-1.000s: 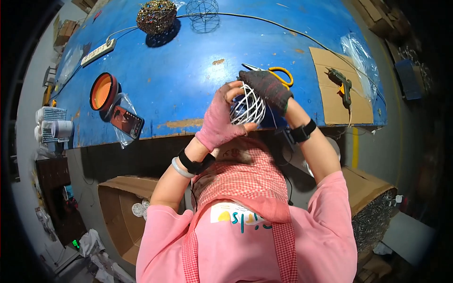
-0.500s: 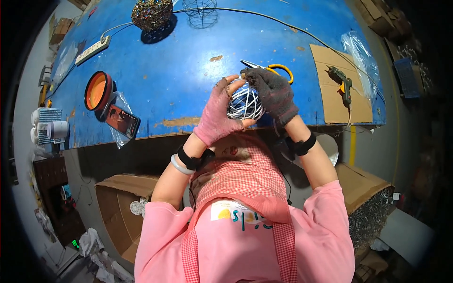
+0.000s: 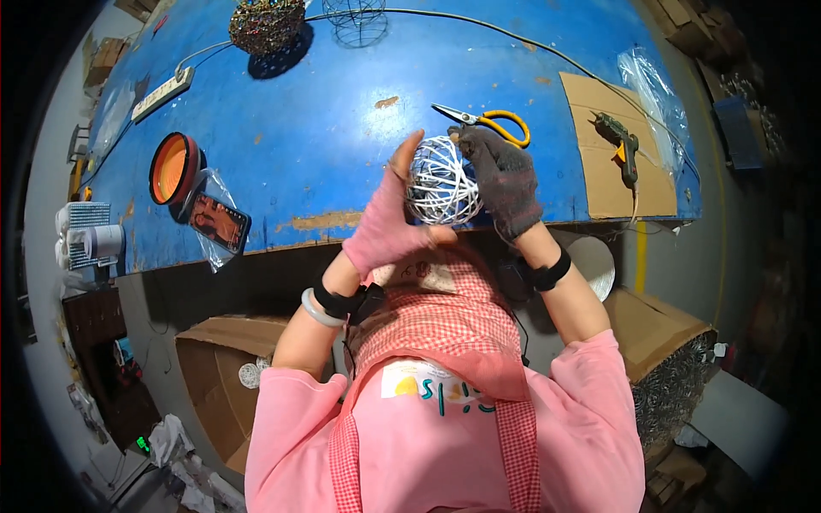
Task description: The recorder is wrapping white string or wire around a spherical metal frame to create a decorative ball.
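A ball of white woven strands (image 3: 443,181), openwork with gaps between the strands, sits between my hands near the table's front edge. On its left, my left hand (image 3: 389,214), in a pink fingerless glove, has its fingers stretched up and its thumb spread below the ball. My right hand (image 3: 505,175), in a dark grey glove, grips the ball at its upper right with bent fingers; part of its grip is hidden. Just beyond the right hand lie scissors (image 3: 505,121) with yellow-orange handles.
A hot glue gun (image 3: 623,150) lies on cardboard (image 3: 581,115) at right. At left are an orange-lined round container (image 3: 174,168), a phone (image 3: 220,222) and a power strip (image 3: 162,94). A beaded dark ball (image 3: 265,26) and a wire frame (image 3: 355,21) stand far back, beside a cable.
My left hand has loosened, its fingers straightening away from the ball. The right hand has shifted slightly right and down, and more of the ball shows.
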Available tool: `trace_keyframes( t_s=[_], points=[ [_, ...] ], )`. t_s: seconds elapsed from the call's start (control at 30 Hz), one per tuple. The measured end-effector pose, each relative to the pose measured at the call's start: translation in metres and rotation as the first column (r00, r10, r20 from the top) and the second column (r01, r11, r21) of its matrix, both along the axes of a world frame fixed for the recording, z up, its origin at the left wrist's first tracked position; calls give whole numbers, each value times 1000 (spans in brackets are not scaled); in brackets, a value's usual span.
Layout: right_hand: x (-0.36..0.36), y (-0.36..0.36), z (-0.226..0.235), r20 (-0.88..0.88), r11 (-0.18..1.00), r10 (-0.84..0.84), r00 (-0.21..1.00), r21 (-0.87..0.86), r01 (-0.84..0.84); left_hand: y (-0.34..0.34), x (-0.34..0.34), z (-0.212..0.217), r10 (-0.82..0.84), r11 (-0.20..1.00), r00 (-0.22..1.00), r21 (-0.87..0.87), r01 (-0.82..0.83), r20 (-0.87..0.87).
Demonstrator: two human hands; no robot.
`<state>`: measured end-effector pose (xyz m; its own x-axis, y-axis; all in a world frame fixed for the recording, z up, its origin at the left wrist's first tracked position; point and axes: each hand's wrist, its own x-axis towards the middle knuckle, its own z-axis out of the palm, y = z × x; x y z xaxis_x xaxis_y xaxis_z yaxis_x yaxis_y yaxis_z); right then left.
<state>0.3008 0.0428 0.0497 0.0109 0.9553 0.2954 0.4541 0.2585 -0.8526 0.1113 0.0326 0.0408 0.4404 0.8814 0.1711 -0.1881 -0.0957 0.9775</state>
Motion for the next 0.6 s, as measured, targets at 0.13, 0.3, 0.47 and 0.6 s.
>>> trace_keyframes(
  t_s=[0.13, 0.3, 0.47, 0.6],
  points=[
    [-2, -10, -6, -37, 1000, -9, 999, 21, 10, 19, 0, 13, 189, 924, 856, 382, 11, -482],
    [12, 12, 41, 317, 952, 67, 946, 262, -156, 19, -5, 4, 170, 912, 890, 410, 20, -423],
    [19, 32, 24, 167, 991, 123, 978, 35, -131, 13, -2, 5, 220, 877, 854, 480, 39, -471],
    [28, 30, -18, 595, 969, 233, 769, -76, -235, 9, 0, 6, 225, 862, 860, 504, 42, -457]
  ],
)
